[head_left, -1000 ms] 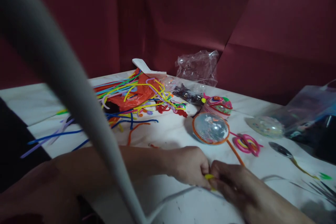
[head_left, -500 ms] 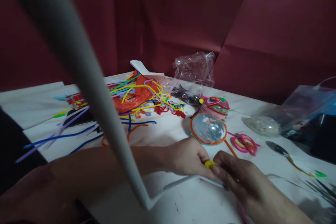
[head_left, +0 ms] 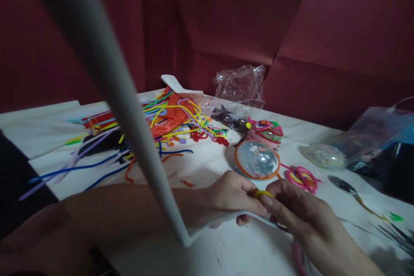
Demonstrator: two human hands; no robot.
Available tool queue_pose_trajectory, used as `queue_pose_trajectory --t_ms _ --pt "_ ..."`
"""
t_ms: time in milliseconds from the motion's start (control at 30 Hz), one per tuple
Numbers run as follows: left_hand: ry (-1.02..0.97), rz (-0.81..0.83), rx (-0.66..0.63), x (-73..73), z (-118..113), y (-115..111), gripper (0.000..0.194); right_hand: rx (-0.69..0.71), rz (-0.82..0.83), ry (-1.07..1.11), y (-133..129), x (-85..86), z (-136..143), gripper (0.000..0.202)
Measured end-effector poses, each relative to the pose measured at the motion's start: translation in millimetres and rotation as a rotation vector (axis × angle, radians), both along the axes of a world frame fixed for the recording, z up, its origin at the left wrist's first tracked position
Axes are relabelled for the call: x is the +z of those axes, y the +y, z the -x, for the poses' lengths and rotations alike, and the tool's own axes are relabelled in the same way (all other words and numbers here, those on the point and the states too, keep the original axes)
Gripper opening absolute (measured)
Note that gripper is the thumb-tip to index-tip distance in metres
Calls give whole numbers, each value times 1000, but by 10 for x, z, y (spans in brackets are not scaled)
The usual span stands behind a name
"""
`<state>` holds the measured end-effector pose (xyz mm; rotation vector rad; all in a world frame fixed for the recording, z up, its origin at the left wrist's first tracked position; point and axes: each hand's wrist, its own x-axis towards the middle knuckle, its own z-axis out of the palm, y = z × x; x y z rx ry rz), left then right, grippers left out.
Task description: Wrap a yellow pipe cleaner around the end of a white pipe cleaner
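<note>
My left hand (head_left: 231, 196) and my right hand (head_left: 300, 209) meet low in the middle, fingers closed together. Between their fingertips is a small curled piece of yellow pipe cleaner (head_left: 263, 193), partly hidden by the fingers. A thin white cord (head_left: 237, 213) runs under both hands; whether they grip it is unclear. Just beyond the hands sits a clear plastic dome (head_left: 257, 159), rimmed with orange pipe cleaner. To its right lies a pink and yellow pipe-cleaner coil (head_left: 302, 179). Behind the dome is another ball wrapped in coloured pipe cleaners (head_left: 267, 131).
A blurred grey pole (head_left: 129, 108) crosses the left side in front. Loose pipe cleaners (head_left: 171, 116) are heaped at the back left. A crumpled clear bag (head_left: 241, 84) stands behind; scissors (head_left: 343, 184), another clear dome (head_left: 323, 156) and a plastic pouch (head_left: 371, 133) lie right.
Both hands have shifted slightly, and the yellow piece between them sits a little higher and farther right. A left-hand finger now shows below the white cord. The surrounding objects stay put.
</note>
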<state>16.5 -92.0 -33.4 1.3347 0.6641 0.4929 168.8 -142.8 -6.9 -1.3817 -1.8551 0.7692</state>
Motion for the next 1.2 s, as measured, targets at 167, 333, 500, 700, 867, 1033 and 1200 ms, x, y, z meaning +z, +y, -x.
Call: queue_pose_trajectory --t_ms 167,333,500,700,867,1033,1200 --pt "-38 1 21 17 6 -25 17 -21 -150 -124 -24 -55 -26 41" --pt "252 -160 -70 92 39 -28 16 117 -55 -279 -45 -145 -78 28" --pt "543 -453 -243 114 72 -100 28 300 34 -475 -70 -261 -72 21" --pt "231 -301 -27 84 46 -35 18 85 -13 -175 -8 -114 -20 30" --pt "-34 -17 76 85 0 -30 9 -22 -80 -20 -10 1 -23 43" --pt "129 -72 -83 144 34 -4 18 59 -60 -209 -34 -23 -58 39" --pt "467 -406 -237 226 99 -20 28 251 11 -360 -51 -157 -35 27"
